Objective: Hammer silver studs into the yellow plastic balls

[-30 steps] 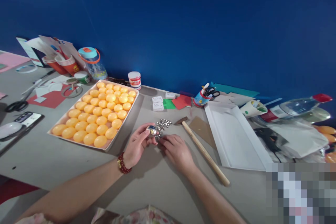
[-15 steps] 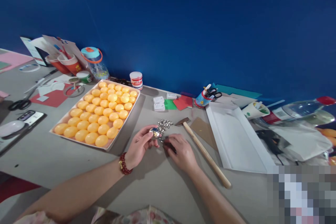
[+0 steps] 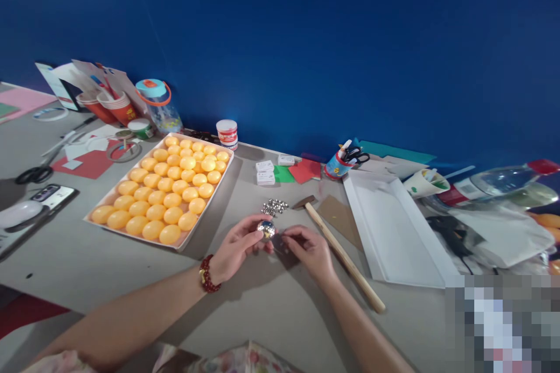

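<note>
My left hand is closed around a shiny silver ball, gripped between thumb and fingers, its surface studded with small bright spots. Just to its right, my right hand has thumb and forefinger pinched together close to the ball; whatever is between them is too small to make out. Beyond both hands lies a loose heap of small shiny metal pieces, like thumbtacks. A hammer with a wooden handle rests right of my right hand.
A shallow box of orange balls sits on the left. An open white box lid lies on the right. Small white boxes, red paper and a pen cup stand farther back, before the blue wall.
My right hand has lifted away from the metal heap, up and to the right, fingers now pinched beside the ball. My left hand has turned the ball and shifted it slightly right.
</note>
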`<state>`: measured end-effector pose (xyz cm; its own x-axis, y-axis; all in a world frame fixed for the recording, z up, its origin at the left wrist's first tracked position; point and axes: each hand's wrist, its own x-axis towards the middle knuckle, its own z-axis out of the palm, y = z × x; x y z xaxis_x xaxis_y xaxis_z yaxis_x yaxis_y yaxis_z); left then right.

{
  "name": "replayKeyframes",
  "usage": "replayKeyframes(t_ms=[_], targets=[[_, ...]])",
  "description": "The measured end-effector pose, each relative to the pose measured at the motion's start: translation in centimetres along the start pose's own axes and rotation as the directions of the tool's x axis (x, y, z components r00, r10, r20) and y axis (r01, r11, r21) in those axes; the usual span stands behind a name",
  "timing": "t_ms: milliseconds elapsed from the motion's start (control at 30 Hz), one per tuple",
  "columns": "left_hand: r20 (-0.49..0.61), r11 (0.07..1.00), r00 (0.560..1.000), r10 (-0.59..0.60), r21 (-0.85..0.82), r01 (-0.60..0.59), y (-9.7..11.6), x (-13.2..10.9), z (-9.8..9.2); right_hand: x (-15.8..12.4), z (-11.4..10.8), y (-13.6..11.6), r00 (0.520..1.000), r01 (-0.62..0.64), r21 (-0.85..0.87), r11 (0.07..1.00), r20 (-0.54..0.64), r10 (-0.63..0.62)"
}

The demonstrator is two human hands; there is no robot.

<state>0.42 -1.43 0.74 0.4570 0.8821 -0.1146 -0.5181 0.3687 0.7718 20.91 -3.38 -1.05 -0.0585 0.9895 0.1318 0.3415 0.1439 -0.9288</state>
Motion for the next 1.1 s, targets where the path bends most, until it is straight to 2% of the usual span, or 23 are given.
replayKeyframes(t_ms=[133,267,433,533,733,1100], targets=[[0.002,0.999,0.999,-0.039,0.026,0.039,-0.1,0.0,-0.1,0.1,-0.2,-0.7,0.994,-0.105,0.163,0.981,0.005,0.106],[0.015,0.997,0.997,-0.079,0.019,0.078,-0.2,0.0,-0.2,0.0,-0.2,-1.9,0.996,-0.065,0.254,0.965,-0.037,0.077],[0.035,0.992,0.992,-0.125,0.005,0.125,-0.2,-0.3,0.0,-0.1,-0.1,-2.6,0.985,0.170,0.067,0.983,-0.053,-0.167],[0.051,0.990,0.989,-0.138,-0.031,0.139,-0.2,-0.3,0.1,-0.1,-0.1,-2.6,0.968,0.245,-0.039,0.969,-0.051,-0.247],[0.052,0.985,0.987,-0.150,-0.077,0.153,-0.4,-0.2,0.0,-0.3,0.0,-2.7,0.959,0.269,-0.187,0.945,-0.038,-0.280],[0.038,0.988,0.990,-0.137,-0.072,0.139,-0.3,-0.2,0.3,-0.4,0.2,-2.3,0.978,0.190,-0.200,0.961,-0.049,-0.203]])
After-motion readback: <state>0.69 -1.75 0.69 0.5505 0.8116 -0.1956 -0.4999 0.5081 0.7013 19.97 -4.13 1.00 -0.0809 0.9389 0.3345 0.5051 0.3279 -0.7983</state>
